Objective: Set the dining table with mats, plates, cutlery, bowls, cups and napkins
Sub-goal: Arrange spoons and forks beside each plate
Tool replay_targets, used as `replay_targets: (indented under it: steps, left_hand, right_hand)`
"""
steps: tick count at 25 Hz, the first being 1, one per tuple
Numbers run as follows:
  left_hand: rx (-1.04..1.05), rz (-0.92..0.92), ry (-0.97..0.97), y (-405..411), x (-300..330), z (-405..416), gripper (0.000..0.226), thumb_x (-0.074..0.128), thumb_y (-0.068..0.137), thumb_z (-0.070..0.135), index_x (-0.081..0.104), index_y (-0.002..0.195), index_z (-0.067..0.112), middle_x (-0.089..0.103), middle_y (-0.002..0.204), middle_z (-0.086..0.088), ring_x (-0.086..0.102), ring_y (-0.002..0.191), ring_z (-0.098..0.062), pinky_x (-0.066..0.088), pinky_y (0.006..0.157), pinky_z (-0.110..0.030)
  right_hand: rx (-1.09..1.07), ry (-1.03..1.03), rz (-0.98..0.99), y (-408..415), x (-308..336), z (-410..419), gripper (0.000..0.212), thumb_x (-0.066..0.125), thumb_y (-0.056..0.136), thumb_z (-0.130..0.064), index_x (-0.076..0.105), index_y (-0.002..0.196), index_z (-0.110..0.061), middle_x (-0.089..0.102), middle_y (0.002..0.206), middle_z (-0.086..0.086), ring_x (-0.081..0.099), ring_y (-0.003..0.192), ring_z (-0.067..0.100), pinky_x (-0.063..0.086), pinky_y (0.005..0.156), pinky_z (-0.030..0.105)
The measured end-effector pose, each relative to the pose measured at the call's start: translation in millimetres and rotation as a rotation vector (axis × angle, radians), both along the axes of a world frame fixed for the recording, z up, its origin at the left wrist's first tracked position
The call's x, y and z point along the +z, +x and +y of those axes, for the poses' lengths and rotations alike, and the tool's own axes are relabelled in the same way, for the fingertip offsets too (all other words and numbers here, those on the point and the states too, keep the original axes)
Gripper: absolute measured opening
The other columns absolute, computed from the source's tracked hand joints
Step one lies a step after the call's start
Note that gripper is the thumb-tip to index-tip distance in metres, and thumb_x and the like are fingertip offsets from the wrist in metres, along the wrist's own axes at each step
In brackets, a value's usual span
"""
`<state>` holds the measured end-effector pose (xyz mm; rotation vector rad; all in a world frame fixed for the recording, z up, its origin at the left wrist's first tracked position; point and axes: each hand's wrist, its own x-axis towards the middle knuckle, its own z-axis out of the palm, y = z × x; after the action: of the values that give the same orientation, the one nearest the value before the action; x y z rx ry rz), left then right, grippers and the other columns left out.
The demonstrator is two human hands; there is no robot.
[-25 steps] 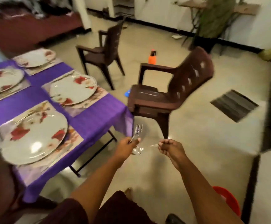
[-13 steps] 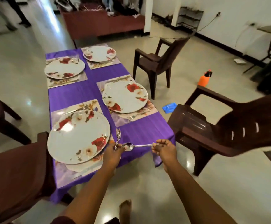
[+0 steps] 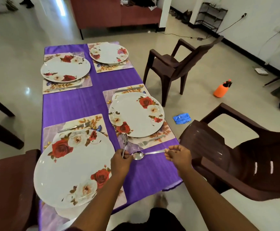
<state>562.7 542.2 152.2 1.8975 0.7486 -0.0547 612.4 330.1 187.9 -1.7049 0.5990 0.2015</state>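
A purple-clothed table (image 3: 72, 105) carries several floral mats, each under a white rose-patterned plate: near left plate (image 3: 74, 167), near right plate (image 3: 135, 114). A fork (image 3: 151, 140) lies below the near right plate, another fork (image 3: 75, 127) above the near left plate. My left hand (image 3: 120, 161) grips a bunch of upright spoons (image 3: 125, 142). My right hand (image 3: 177, 155) pinches the handle of a single spoon (image 3: 140, 155), held level over the cloth, its bowl beside my left hand.
Brown plastic chairs stand around: one at near right (image 3: 246, 157), one at far right (image 3: 174, 67), one at near left (image 3: 9, 189). An orange spray bottle (image 3: 221, 89) and a blue wrapper (image 3: 181, 118) lie on the floor. A red sofa (image 3: 115, 15) stands beyond the table.
My view swung from the floor and chair to the table. My hands moved over the table's near edge, and my right hand has drawn one spoon out of the bunch.
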Motion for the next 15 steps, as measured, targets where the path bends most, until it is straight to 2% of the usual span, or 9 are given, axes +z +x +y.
replay_targets:
  steps: [6, 12, 15]
  left_hand:
    - [0.018, 0.041, 0.099, 29, -10, -10, 0.019, 0.074, 0.082, 0.021, 0.056, 0.084, 0.017, 0.06, 0.076, 0.005, 0.057, 0.07, -0.014, 0.042, 0.058, -0.022]
    - [0.159, 0.112, 0.14, 44, -15, -36, 0.021, 0.075, 0.081, 0.022, 0.055, 0.082, 0.017, 0.06, 0.075, 0.002, 0.057, 0.069, -0.014, 0.041, 0.056, -0.022]
    - [0.215, 0.128, 0.147, 45, -18, -45, 0.021, 0.075, 0.082, 0.021, 0.054, 0.083, 0.016, 0.059, 0.076, 0.002, 0.056, 0.068, -0.012, 0.04, 0.056, -0.021]
  right_hand:
    - [0.322, -0.234, 0.066, 68, -31, -12, 0.01, 0.076, 0.081, -0.006, 0.066, 0.081, -0.008, 0.071, 0.076, 0.015, 0.064, 0.066, 0.021, 0.057, 0.072, 0.042]
    - [0.655, -0.316, 0.059, 115, -51, -27, 0.013, 0.076, 0.081, -0.009, 0.064, 0.08, -0.013, 0.068, 0.07, 0.009, 0.062, 0.063, 0.018, 0.055, 0.071, 0.039]
    - [0.755, -0.303, 0.051, 126, -58, -32, 0.009, 0.074, 0.084, -0.012, 0.064, 0.084, -0.012, 0.068, 0.07, 0.004, 0.062, 0.062, 0.015, 0.054, 0.07, 0.035]
